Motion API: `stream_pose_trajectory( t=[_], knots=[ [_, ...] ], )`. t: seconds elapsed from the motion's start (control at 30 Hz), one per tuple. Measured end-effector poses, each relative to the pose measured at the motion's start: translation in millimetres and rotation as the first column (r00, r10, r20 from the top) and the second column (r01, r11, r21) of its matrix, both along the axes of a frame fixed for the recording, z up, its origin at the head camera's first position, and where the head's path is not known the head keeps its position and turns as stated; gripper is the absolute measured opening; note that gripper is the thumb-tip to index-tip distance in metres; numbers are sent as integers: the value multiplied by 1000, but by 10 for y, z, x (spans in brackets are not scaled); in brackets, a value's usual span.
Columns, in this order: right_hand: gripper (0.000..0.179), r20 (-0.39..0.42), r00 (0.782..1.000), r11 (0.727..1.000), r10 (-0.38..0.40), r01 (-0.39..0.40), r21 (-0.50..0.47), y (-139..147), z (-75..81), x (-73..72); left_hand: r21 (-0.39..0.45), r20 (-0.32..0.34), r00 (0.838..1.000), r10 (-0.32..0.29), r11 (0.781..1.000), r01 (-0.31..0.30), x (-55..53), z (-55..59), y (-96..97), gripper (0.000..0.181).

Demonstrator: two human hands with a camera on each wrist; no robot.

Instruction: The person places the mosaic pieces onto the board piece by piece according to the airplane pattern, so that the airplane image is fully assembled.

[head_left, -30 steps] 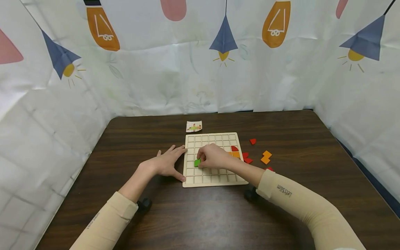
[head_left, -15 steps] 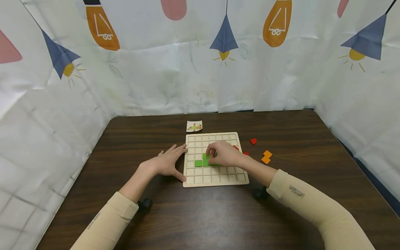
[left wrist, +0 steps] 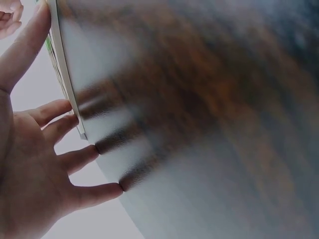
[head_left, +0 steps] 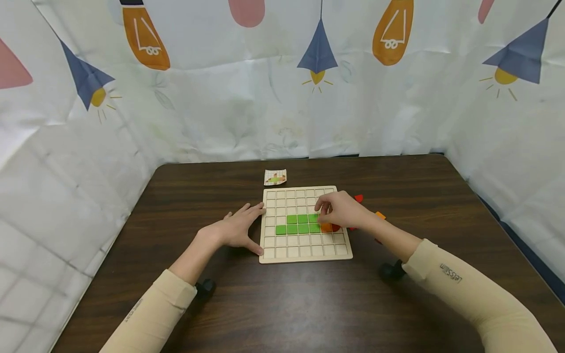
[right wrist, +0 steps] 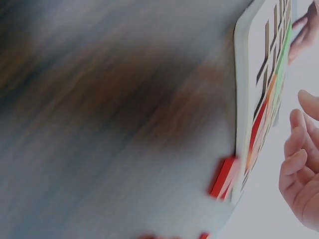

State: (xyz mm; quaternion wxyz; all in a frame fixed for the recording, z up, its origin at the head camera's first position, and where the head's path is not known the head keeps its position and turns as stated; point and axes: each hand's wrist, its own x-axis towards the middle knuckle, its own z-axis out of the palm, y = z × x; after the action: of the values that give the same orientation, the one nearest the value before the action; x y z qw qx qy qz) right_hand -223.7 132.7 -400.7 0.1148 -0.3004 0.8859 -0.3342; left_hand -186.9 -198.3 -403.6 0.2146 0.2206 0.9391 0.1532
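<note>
A pale wooden grid board (head_left: 304, 251) lies on the table, with two rows of green square tiles (head_left: 303, 229) in its cells. To their right in the lower row is an orange tile (head_left: 325, 228), then a red piece (head_left: 335, 228). My left hand (head_left: 231, 231) lies spread at the board's left edge, thumb and fingertips touching it; the left wrist view shows those fingers (left wrist: 60, 124) straight. Over the right part of the board hovers my right hand (head_left: 342, 210), fingers loosely bent near the upper row's end. Nothing shows between its fingers, and it hides some cells.
A small printed picture card (head_left: 275, 177) lies behind the board. Loose red pieces lie right of the board, one a red piece (right wrist: 224, 177) close to its edge, along with an orange piece (head_left: 380, 215). A patterned white curtain (head_left: 265, 122) hangs behind the dark wooden table (head_left: 282, 304).
My right hand has moved rightward across the board from the leftmost green tile, uncovering the green rows and now covering the upper right cells. The left hand has stayed at the board's edge.
</note>
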Motion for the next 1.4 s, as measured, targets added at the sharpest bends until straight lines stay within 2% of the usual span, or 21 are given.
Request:
stream_pose_trajectory(
  t=[0.33,0.5,0.67,0.93,1.07,1.27,1.4],
  knots=[
    [20,27,996,995,-85,84,46,366,11,-54,1,14,1000,1,1000,-1,11,25,5,117],
    [19,28,994,994,-103,102,45,508,-25,-78,4,13,1000,-1,1000,1,3,24,7,116],
    [15,32,994,993,-100,98,60,630,-56,-72,5,8,1000,0,1000,0,6,16,3,116],
    [13,101,992,991,-78,67,115,768,-117,-4,5,5,1000,1,1000,-2,-2,9,0,116],
    [15,93,993,991,-66,54,123,800,-135,13,3,8,1000,0,1000,0,0,12,-7,116],
    [13,111,990,988,-92,78,130,852,-122,13,2,12,1000,-4,1000,4,-4,7,-9,116],
    [10,74,993,988,-93,83,133,887,-113,6,-3,10,1000,-4,1000,4,-8,0,-11,116]
  ],
)
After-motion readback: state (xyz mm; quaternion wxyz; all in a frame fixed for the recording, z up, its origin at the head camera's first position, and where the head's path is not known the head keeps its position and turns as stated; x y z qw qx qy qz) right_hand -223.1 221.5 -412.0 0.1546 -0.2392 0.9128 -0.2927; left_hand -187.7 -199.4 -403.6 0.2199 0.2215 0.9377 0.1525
